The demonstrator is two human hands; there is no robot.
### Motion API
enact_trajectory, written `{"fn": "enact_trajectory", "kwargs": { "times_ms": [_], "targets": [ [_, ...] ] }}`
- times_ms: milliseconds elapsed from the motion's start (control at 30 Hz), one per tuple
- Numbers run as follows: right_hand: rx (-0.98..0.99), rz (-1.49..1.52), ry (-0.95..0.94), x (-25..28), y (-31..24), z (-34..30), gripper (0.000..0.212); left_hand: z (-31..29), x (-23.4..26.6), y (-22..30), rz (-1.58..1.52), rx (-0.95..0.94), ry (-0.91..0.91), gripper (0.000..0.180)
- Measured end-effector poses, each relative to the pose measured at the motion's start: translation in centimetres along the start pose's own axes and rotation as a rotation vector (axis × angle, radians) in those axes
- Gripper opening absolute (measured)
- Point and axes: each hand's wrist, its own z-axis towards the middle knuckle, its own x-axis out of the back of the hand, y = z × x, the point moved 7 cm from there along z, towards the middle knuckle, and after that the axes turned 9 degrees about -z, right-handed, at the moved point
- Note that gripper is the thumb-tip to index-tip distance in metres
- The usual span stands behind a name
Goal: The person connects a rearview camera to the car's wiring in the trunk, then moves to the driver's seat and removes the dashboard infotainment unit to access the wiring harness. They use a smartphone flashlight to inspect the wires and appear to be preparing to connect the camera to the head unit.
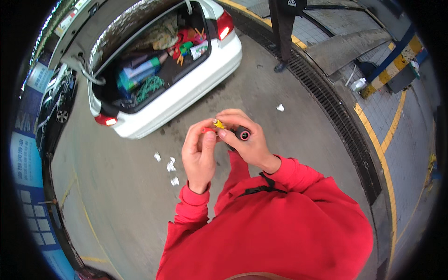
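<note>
Both my hands are close together in front of my chest, fingers closed in a pinch. A small red piece (207, 130) sits between the thumb and fingers of my left hand (198, 156). Just beside it, a short yellow cylinder with a pale tip (218, 123) pokes up between the two hands, against my right fingertips. Within the curled fingers of my right hand (254, 144) is a black round-ended object with a pinkish ring (243, 134). My fingers hide how these parts connect.
A white car (186, 88) stands ahead with its boot open and filled with bags, green cord and colourful items. Crumpled white scraps (171, 164) lie on the concrete. A person in dark trousers (282, 35) stands beyond, near a drain grate (326, 102). A striped post (396, 65) rises at right.
</note>
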Motion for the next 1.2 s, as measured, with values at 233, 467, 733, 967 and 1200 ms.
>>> {"fn": "enact_trajectory", "kwargs": {
  "times_ms": [233,467,733,967,1200],
  "targets": [
    [-0.001,-0.004,0.047,0.8,11.4,28.9,0.024,32.5,4.1,-6.8,0.094,-0.051,-0.075,0.024],
    [-0.106,0.152,0.21,2.9,21.4,55.4,0.026,62.0,4.7,-10.6,0.311,-0.037,-0.241,0.025],
    [-0.04,0.483,0.119,3.5,32.6,85.2,0.031,92.6,10.0,-11.4,0.676,-0.244,-0.108,0.053],
    [-0.131,0.612,-0.009,-0.4,38.4,107.2,0.033,119.1,19.9,-7.4,0.765,-0.248,0.241,0.043],
    [-0.21,0.86,-0.024,-6.9,42.6,120.0,0.03,132.5,28.9,-7.6,0.645,-0.125,0.524,0.049]
  ]
}}
